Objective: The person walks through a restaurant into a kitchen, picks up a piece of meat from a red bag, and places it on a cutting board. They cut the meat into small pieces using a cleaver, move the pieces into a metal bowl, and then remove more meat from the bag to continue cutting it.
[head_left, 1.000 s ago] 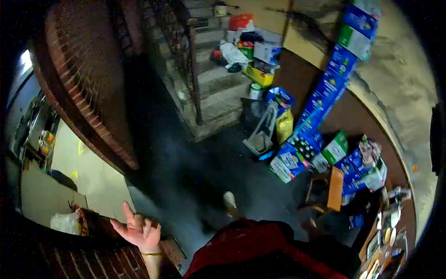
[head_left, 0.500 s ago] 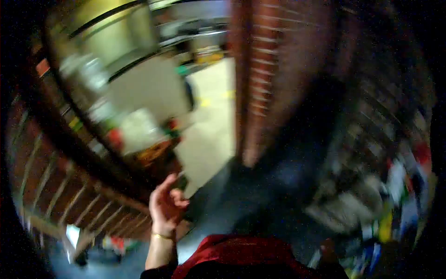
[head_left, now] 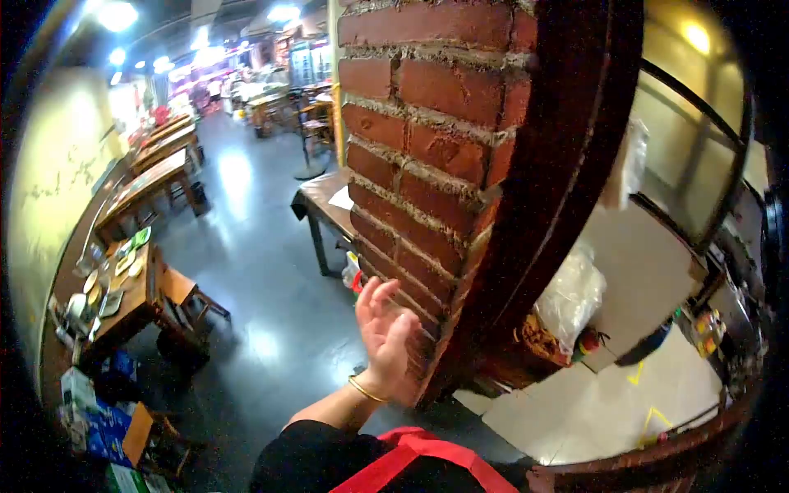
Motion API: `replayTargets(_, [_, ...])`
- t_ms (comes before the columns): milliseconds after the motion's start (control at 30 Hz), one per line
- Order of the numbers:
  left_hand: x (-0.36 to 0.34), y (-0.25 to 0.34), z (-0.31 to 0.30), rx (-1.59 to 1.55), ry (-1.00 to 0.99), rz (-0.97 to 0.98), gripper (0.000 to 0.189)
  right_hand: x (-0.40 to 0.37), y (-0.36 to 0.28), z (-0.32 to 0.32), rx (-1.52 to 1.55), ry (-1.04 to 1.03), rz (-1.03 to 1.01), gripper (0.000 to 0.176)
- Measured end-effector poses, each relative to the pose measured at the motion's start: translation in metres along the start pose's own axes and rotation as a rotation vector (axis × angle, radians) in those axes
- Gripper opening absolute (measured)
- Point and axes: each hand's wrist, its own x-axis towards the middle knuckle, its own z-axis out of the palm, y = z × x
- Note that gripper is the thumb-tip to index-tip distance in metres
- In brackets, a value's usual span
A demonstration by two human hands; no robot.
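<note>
My left hand [head_left: 384, 338] is raised in front of the brick pillar [head_left: 436, 148], fingers loosely bent and apart, with nothing between them. A thin gold bangle [head_left: 366, 389] circles that wrist, below it a black sleeve [head_left: 308, 456]. In the view the hand overlaps the lower courses of red brick, close to the pillar's dark edge. Just above the fingertips a small white and red item [head_left: 352, 273] shows beside the pillar. My right hand is out of sight. A red apron strap [head_left: 419, 448] crosses my chest.
Grey floor [head_left: 238, 271] runs along the left past wooden tables [head_left: 152, 181]; the nearest table [head_left: 136, 296] bears dishes. Boxes [head_left: 99, 419] and a stool stand at lower left. Right of the pillar are pale floor tiles [head_left: 567, 419] and a clear plastic bag [head_left: 571, 296].
My view has swung left, from the tiled doorway to the pillar and the room with tables. My left hand stays raised and now appears in front of the brick.
</note>
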Motion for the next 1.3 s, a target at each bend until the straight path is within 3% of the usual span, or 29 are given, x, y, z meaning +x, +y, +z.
replayTargets(167, [0.000, 0.005, 0.020, 0.308, -0.040, -0.011, 0.076, 0.062, 0.020, -0.026, -0.029, -0.099, 0.003, 0.015])
replayTargets(200, [-0.003, 0.003, 0.021, 0.476, -0.037, 0.138, 0.075, 0.071, 0.031, -0.032, -0.036, -0.110, 0.016, 0.015])
replayTargets(267, [-0.013, -0.004, 0.033, 0.497, -0.052, 0.474, 0.074, 0.084, 0.062, -0.045, -0.045, -0.126, 0.049, 0.014])
replayTargets(433, [-0.048, -0.043, 0.080, 0.674, -0.137, 0.655, 0.074, 0.104, 0.202, -0.065, -0.074, -0.143, 0.153, 0.016])
replayTargets(567, [-0.086, -0.097, 0.156, 0.800, -0.066, 0.442, 0.070, 0.134, 0.291, -0.099, -0.049, -0.089, 0.227, 0.020])
replayTargets(600, [-0.085, -0.110, 0.179, 0.798, -0.094, 0.471, 0.073, 0.154, 0.308, -0.104, -0.025, -0.054, 0.210, 0.022])
replayTargets(667, [-0.086, -0.134, 0.227, 0.794, -0.150, 0.529, 0.077, 0.212, 0.356, -0.103, 0.069, 0.077, 0.080, 0.025])
replayTargets(700, [-0.086, -0.148, 0.247, 0.789, -0.163, 0.529, 0.078, 0.256, 0.393, -0.090, 0.121, 0.215, -0.080, 0.026])
replayTargets(800, [-0.091, -0.192, 0.293, 0.757, -0.195, 0.495, 0.080, 0.269, 0.320, -0.205, 0.347, -0.065, 0.237, 0.021])
replayTargets(867, [-0.093, -0.227, 0.310, 0.833, -0.276, 0.531, 0.081, 0.307, 0.318, -0.214, -0.079, 0.085, 0.194, 0.025])
replayTargets(933, [-0.091, -0.268, 0.323, 0.873, -0.261, 0.487, 0.047, 0.318, 0.312, -0.237, -0.018, 0.054, 0.238, 0.027])
replayTargets(967, [-0.090, -0.294, 0.332, 0.875, -0.212, 0.422, 0.054, 0.324, 0.309, -0.252, 0.013, 0.041, 0.259, 0.028])
replayTargets(1033, [-0.085, -0.337, 0.351, 0.922, -0.340, 0.401, 0.052, 0.338, 0.322, -0.265, -0.034, -0.056, 0.361, 0.036])
replayTargets(1067, [-0.078, -0.361, 0.360, 0.807, -0.560, 0.452, 0.077, 0.343, 0.340, -0.266, -0.021, -0.069, 0.358, 0.033])
replayTargets(1133, [-0.089, -0.418, 0.425, 0.710, -0.460, 0.396, 0.056, 0.339, 0.368, -0.277, 0.055, -0.005, 0.442, 0.033])
replayTargets(1200, [-0.091, -0.472, 0.486, 0.587, -0.605, 0.217, 0.070, 0.327, 0.384, -0.304, 0.174, 0.006, 0.591, 0.034])
replayTargets(1233, [-0.092, -0.499, 0.516, 0.531, -0.665, 0.122, 0.079, 0.313, 0.406, -0.294, 0.338, 0.224, 0.689, 0.032])
replayTargets(1300, [-0.099, -0.559, 0.568, 0.475, -0.860, -0.162, 0.080, 0.258, 0.432, -0.276, 0.423, 0.622, 0.883, 0.021])
